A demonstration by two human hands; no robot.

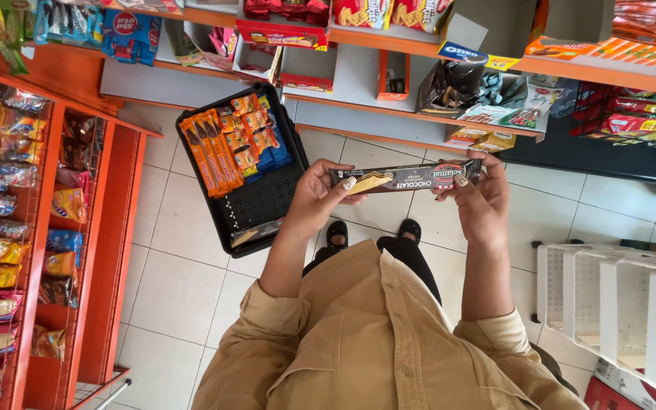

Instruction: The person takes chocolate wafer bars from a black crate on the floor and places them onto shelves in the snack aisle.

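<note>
Dark brown and long, the wafer pack (406,177) lies level across the middle of the frame, its long axis running left to right. The left hand (319,199) pinches its left end and the right hand (480,199) its right end, so the hands sit apart with the pack spanning the gap, each clamped on its own end. Neither hand is nearer than the other.

Just left of the left hand, a black crate (256,205) sits on the pale tile floor (184,266); its upper half holds orange packs (210,152) in rows, and a few blue ones beside them. Its lower half shows bare perforated bottom with one dark pack near the lower rim.

An orange wire rack (36,228) of bagged snacks fills the left edge. Grey shelves (358,76) with red and orange boxes run along the top. White baskets (616,296) stand at lower right.
</note>
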